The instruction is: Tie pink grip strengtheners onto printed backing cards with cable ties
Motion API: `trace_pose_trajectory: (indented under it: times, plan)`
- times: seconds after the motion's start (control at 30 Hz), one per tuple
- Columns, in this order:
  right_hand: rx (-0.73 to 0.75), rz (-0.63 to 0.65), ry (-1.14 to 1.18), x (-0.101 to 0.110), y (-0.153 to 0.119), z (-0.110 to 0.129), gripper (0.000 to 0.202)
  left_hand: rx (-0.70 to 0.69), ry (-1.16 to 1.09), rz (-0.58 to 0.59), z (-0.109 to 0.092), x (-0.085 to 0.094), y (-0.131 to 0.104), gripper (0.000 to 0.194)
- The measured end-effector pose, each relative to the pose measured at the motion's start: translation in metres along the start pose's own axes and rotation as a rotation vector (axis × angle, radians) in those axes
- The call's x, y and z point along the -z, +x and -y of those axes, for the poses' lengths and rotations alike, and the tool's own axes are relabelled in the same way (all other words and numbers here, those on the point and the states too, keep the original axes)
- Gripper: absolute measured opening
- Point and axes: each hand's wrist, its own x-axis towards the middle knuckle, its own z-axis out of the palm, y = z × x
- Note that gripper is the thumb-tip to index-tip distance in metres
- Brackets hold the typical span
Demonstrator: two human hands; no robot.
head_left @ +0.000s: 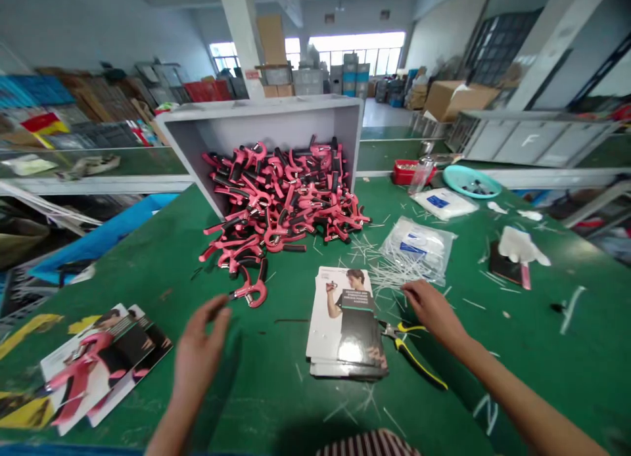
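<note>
My left hand [202,344] is open, thumb and fingers apart, its fingertips beside the nearest pink-and-black hand grip strengthener [255,290]. More such strengtheners [290,200] spill from a tipped grey crate. My right hand [436,311] has its fingers pinched together at the edge of a loose pile of thin white plastic ties [394,269]; what lies between the fingertips is too small to make out. Between my hands is a stack of printed cards [340,324]. Yellow-handled pliers [411,354] lie just right of the stack, below my right hand.
At left, strengtheners rest on printed cards [128,341]. The grey crate [261,117] stands behind the heap. Bags of ties [436,242], a red box [404,172], a teal basin [472,181] and a white glove [521,246] occupy the right. Tie scraps litter the green table.
</note>
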Motion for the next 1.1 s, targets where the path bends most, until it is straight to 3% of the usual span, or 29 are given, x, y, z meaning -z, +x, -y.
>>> trace_pose_trajectory:
  times: [0.07, 0.1, 0.13, 0.2, 0.27, 0.33, 0.4, 0.5, 0.57, 0.67, 0.73, 0.8, 0.9, 1.0, 1.1]
  plan:
    - [0.034, 0.028, -0.022, -0.01, 0.027, -0.005, 0.026, 0.006, -0.148, 0.267, -0.022, -0.056, -0.012, 0.038]
    - [0.046, 0.035, -0.039, -0.015, 0.037, -0.007, 0.028, 0.009, -0.186, 0.323, -0.032, -0.079, -0.019, 0.038]
    - [0.057, 0.039, -0.06, -0.019, 0.046, -0.009, 0.027, 0.011, -0.189, 0.357, -0.04, -0.098, -0.024, 0.039]
    - [0.08, 0.039, -0.102, -0.024, 0.059, -0.013, 0.023, -0.047, -0.111, 0.287, -0.052, -0.119, -0.031, 0.044]
    - [0.111, 0.029, -0.13, -0.023, 0.072, -0.018, 0.018, -0.164, -0.027, 0.165, -0.061, -0.123, -0.029, 0.046]
    - [0.134, 0.0, -0.147, -0.017, 0.087, -0.025, 0.019, -0.29, -0.002, 0.11, -0.074, -0.119, -0.021, 0.035]
    - [0.139, -0.045, -0.158, -0.008, 0.104, -0.031, 0.023, -0.396, -0.024, 0.16, -0.092, -0.118, -0.011, 0.024]
    - [0.139, -0.112, -0.168, 0.008, 0.126, -0.028, 0.032, -0.553, -0.056, 0.271, -0.128, -0.13, 0.003, 0.022]
    - [0.171, -0.13, -0.168, 0.019, 0.131, -0.014, 0.032, -0.639, -0.011, 0.305, -0.148, -0.141, 0.011, 0.027]
    - [0.35, -0.057, -0.102, 0.037, 0.125, 0.02, 0.027, -0.683, 0.16, 0.304, -0.164, -0.152, 0.022, 0.033]
    - [0.48, 0.036, 0.015, 0.049, 0.116, 0.041, 0.025, -0.673, 0.218, 0.334, -0.163, -0.152, 0.027, 0.027]
    - [0.501, 0.108, 0.22, 0.058, 0.109, 0.055, 0.021, -0.613, 0.131, 0.378, -0.156, -0.146, 0.028, 0.021]
    - [0.268, 0.137, 0.726, 0.059, 0.099, 0.069, 0.022, -0.326, -0.233, 0.4, -0.144, -0.134, 0.019, 0.02]
    - [0.009, 0.238, 1.126, 0.042, 0.087, 0.085, 0.025, -0.054, -0.504, 0.441, -0.136, -0.124, 0.004, 0.02]
    - [-0.061, 0.344, 1.215, 0.02, 0.071, 0.103, 0.021, -0.065, -0.496, 0.498, -0.134, -0.118, -0.01, 0.019]
